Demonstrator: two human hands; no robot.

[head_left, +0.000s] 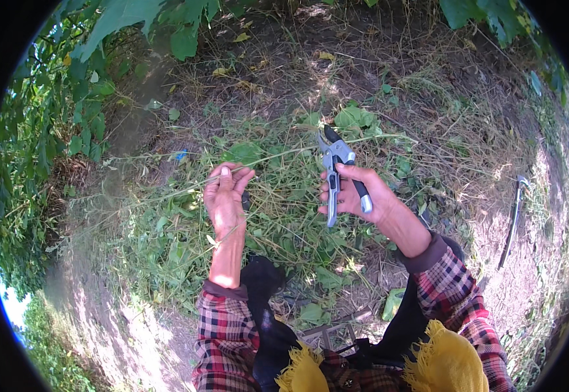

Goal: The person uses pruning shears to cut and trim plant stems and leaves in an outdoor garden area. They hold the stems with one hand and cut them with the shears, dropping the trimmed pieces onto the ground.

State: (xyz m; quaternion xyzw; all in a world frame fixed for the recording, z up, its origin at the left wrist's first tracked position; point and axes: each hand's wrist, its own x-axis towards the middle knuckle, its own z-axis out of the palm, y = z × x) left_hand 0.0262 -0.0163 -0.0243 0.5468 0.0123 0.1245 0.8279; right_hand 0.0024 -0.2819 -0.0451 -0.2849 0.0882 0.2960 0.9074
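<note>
My right hand (363, 193) is wrapped round the handles of a pair of pruning shears (343, 170), grey with dark parts. Their jaws point away from me and meet a long thin green stem (287, 155); whether the blades touch it I cannot tell. That stem runs leftward to my left hand (225, 196), where thumb and fingers pinch it. Its leafy end spreads out to the left of my left hand. Beneath both hands lies a heap of cut green stems and leaves (284, 228).
On the ground at the right lies a long, thin, dark tool (512, 222) with a curved light end. Leafy plants (42, 163) stand along the left, and broad leaves (127, 26) hang in at the top. Dry grass and soil (389, 72) stretch beyond the heap. A yellow fringed cloth (451, 359) hangs near my body.
</note>
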